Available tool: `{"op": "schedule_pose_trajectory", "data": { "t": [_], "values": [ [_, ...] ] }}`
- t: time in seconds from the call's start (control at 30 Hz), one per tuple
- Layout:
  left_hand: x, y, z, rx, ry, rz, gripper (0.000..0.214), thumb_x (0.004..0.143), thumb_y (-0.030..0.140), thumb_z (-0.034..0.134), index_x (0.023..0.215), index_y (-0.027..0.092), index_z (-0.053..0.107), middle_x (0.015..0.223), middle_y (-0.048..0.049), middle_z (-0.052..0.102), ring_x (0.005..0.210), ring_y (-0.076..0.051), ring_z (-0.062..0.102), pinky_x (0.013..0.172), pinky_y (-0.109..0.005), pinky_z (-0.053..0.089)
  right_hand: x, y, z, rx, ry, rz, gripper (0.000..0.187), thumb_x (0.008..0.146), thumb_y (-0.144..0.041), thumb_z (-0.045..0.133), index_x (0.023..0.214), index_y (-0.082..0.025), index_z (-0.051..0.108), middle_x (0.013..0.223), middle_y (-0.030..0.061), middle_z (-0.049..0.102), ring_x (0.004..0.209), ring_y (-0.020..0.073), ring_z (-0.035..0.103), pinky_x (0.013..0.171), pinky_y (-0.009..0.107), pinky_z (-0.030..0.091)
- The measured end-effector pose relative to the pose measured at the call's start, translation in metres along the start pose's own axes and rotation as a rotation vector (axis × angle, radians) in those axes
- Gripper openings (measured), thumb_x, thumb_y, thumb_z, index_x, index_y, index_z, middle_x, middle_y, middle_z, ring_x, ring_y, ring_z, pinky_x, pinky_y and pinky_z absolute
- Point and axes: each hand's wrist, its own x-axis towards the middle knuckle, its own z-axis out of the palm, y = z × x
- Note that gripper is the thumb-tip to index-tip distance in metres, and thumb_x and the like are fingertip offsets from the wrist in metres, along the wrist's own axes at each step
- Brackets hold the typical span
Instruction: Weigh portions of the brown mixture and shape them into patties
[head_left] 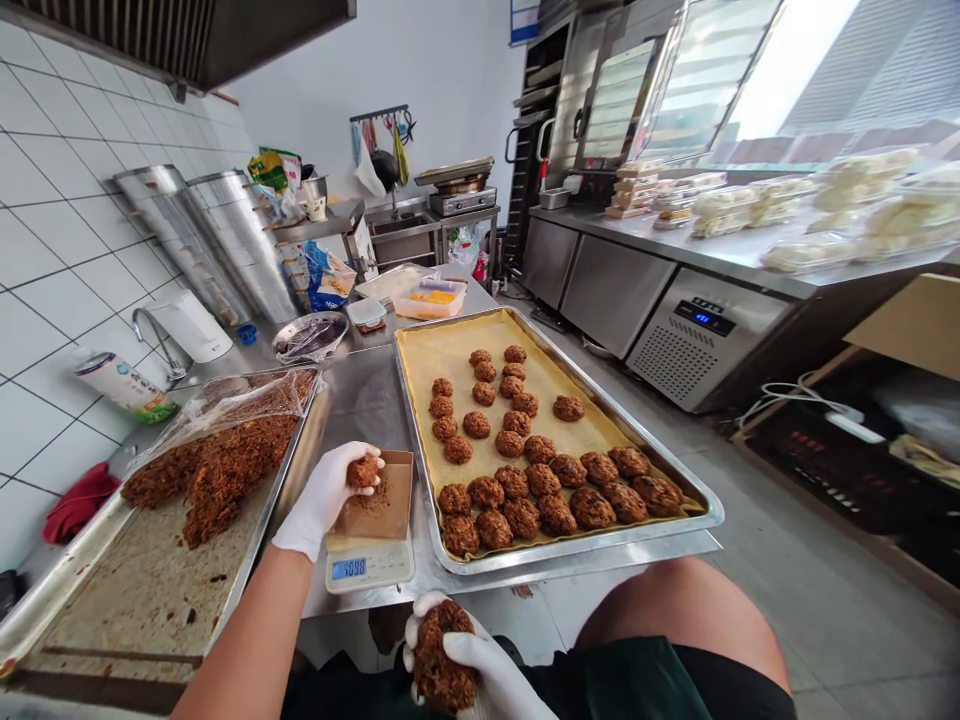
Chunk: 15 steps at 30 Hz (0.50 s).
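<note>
My left hand [321, 502], in a white glove, grips a small ball of brown crumbly mixture [364, 470] at the brown board on a digital kitchen scale [375, 567]; whether the ball touches the board I cannot tell. The scale's display is lit. My right hand [480, 655], also white-gloved, is closed around a larger brown ball [442, 660] in front of the table edge, above my lap. To the right lies a baking tray [577, 556] lined with yellowish sheet, bearing several brown balls [517, 480].
At left, a metal tray [112, 610] holds loose brown mixture [240, 470] partly under plastic film [247, 400]. Behind stand a covered bowl [311, 335] and a plastic box [430, 298] with orange pieces. A steel counter [611, 280] with packed boxes stands at right.
</note>
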Motion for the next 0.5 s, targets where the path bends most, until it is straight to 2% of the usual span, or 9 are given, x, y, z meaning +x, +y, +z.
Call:
{"op": "schedule_pose_trajectory", "data": {
  "t": [0.1, 0.17, 0.27, 0.37, 0.43, 0.5],
  "values": [
    [-0.023, 0.003, 0.001, -0.192, 0.039, -0.014, 0.041, 0.093, 0.052, 0.051, 0.102, 0.014, 0.063, 0.087, -0.0063, 0.067, 0.062, -0.01, 0.059, 0.051, -0.02, 0.042, -0.002, -0.004, 0.011, 0.001, -0.008, -0.024, 0.038, 0.077, -0.032, 0.07, 0.111, -0.018, 0.065, 0.1, 0.011, 0.069, 0.092, 0.0255, 0.066, 0.071, 0.033, 0.047],
    [-0.047, 0.005, 0.006, -0.275, 0.068, -0.02, 0.037, 0.088, 0.047, 0.063, 0.106, 0.015, 0.063, 0.082, -0.0038, 0.065, 0.057, -0.008, 0.054, 0.048, -0.019, 0.039, -0.002, -0.006, 0.02, -0.026, 0.011, -0.057, 0.036, 0.075, -0.032, 0.071, 0.108, -0.018, 0.065, 0.097, 0.0101, 0.068, 0.088, 0.0243, 0.065, 0.071, 0.033, 0.046],
    [-0.09, 0.011, 0.013, -0.328, 0.021, -0.072, 0.036, 0.087, 0.036, 0.068, 0.117, 0.017, 0.065, 0.091, -0.0077, 0.069, 0.063, -0.013, 0.061, 0.056, -0.025, 0.048, -0.002, -0.009, 0.032, -0.1, 0.051, -0.121, 0.034, 0.074, -0.035, 0.074, 0.104, -0.021, 0.065, 0.093, 0.0074, 0.067, 0.082, 0.0217, 0.061, 0.07, 0.032, 0.044],
    [-0.125, 0.018, 0.021, -0.059, -0.122, -0.055, 0.021, 0.086, 0.026, 0.067, 0.106, 0.022, 0.073, 0.097, -0.0075, 0.073, 0.085, -0.021, 0.069, 0.079, -0.033, 0.054, -0.004, -0.01, 0.039, -0.19, 0.114, -0.197, 0.036, 0.074, -0.037, 0.077, 0.104, -0.023, 0.064, 0.091, 0.0049, 0.066, 0.084, 0.0211, 0.059, 0.075, 0.034, 0.043],
    [-0.141, 0.019, 0.029, 0.2, -0.184, 0.042, 0.016, 0.083, 0.019, 0.068, 0.096, 0.024, 0.075, 0.097, -0.0054, 0.074, 0.092, -0.023, 0.068, 0.085, -0.032, 0.051, -0.005, -0.009, 0.039, -0.255, 0.135, -0.229, 0.036, 0.074, -0.037, 0.078, 0.104, -0.024, 0.064, 0.092, 0.0033, 0.066, 0.086, 0.0209, 0.057, 0.078, 0.035, 0.043],
    [-0.149, 0.014, 0.036, 0.363, -0.208, 0.136, 0.024, 0.078, 0.014, 0.068, 0.097, 0.028, 0.076, 0.099, -0.0039, 0.074, 0.094, -0.024, 0.068, 0.086, -0.032, 0.05, -0.005, -0.008, 0.039, -0.307, 0.123, -0.247, 0.036, 0.075, -0.039, 0.078, 0.105, -0.026, 0.063, 0.092, 0.002, 0.065, 0.087, 0.0204, 0.056, 0.079, 0.035, 0.043]
  ]
}}
